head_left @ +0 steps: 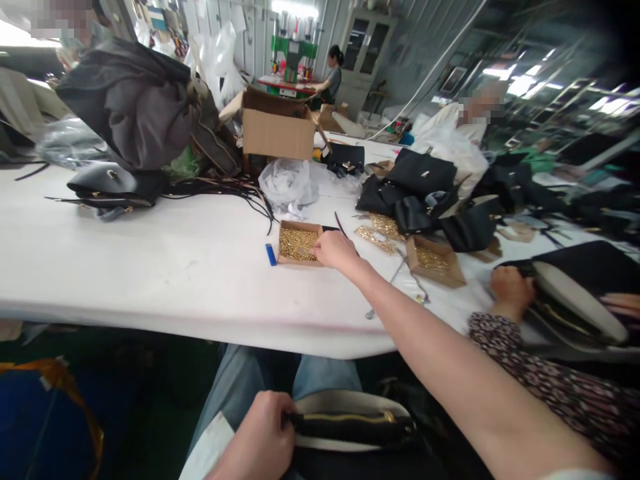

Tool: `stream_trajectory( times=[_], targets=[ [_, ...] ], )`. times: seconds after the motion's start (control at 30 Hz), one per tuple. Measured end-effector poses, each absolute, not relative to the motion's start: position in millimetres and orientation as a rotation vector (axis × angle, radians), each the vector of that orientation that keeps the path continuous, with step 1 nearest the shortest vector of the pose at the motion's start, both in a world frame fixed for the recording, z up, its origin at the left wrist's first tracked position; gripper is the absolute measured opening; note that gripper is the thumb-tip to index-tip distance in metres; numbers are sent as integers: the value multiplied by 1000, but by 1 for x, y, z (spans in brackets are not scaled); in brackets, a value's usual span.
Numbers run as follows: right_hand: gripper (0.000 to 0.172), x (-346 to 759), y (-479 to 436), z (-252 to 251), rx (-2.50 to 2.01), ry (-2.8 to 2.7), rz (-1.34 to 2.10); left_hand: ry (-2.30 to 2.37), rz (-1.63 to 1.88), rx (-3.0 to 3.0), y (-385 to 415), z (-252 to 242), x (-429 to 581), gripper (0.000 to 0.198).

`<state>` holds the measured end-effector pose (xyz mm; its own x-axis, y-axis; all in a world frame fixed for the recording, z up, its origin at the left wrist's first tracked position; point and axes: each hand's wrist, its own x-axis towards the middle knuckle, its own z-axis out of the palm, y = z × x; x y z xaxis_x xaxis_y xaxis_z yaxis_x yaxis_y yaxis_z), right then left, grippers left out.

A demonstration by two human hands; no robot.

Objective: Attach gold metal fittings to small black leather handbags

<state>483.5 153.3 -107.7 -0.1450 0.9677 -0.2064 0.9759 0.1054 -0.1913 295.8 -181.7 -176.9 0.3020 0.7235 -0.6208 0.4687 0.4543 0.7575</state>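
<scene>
On my lap lies a black handbag (360,460) with a pale lining and a gold zip, its mouth open upward. My left hand (267,427) is closed on the left edge of its opening. Stretched out over the table, my right hand (334,249) reaches the right side of a small cardboard box (300,261) filled with small gold-coloured metal pieces (299,243). Its fingertips are bent down among the pieces, pinched together; whether a piece is between them is hidden. A blue lighter (271,255) lies just left of the box.
Right of my forearm stands a second box (435,263) with gold pieces, near gold chains (377,235) and a metal tool (370,312). A co-worker's hand (513,290) holds another black bag (580,280). Black bags (420,177), straps (220,190) and a carton (277,133) lie farther back.
</scene>
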Motion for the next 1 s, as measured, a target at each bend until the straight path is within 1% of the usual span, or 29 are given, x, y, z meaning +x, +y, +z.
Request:
stream_trajectory(
  times=[0.13,0.17,0.2,0.23,0.33,0.37,0.4,0.53,0.63,0.73,0.8,0.9,0.93,1.0],
  targets=[
    [43,470,166,-127,2054,2282,-429,1356,228,1205,-190,-183,301,27],
    [46,469,167,-130,2049,2284,-454,1349,227,1206,-192,-183,301,27],
    [44,468,167,-134,2048,2286,-487,1339,230,1206,-193,-183,301,28],
    [39,469,167,-136,2047,2291,-526,1329,237,1204,-194,-183,301,28],
    [14,472,166,-142,2063,2345,-628,1300,276,1207,-198,-182,301,29],
    [9,473,166,-143,2077,2381,-647,1295,294,1210,-199,-181,301,30],
    [7,474,165,-143,2095,2420,-660,1294,311,1212,-199,-180,301,30],
    [15,475,160,-142,2205,2538,-723,1305,349,1204,-201,-174,303,30],
    [22,476,152,-139,2282,2576,-884,1310,367,1198,-202,-170,303,30],
    [29,480,129,-134,2342,2532,-1129,1322,376,1188,-202,-169,301,30],
    [30,483,104,-130,2391,2415,-1498,1319,385,1182,-201,-169,300,30],
    [34,490,52,-121,2360,2007,-2267,1298,381,1199,-199,-167,298,30],
    [37,493,33,-117,2330,1857,-2435,1290,379,1210,-198,-166,297,30],
    [42,495,-4,-110,2289,1653,-2549,1275,384,1238,-196,-166,295,30]
  ],
)
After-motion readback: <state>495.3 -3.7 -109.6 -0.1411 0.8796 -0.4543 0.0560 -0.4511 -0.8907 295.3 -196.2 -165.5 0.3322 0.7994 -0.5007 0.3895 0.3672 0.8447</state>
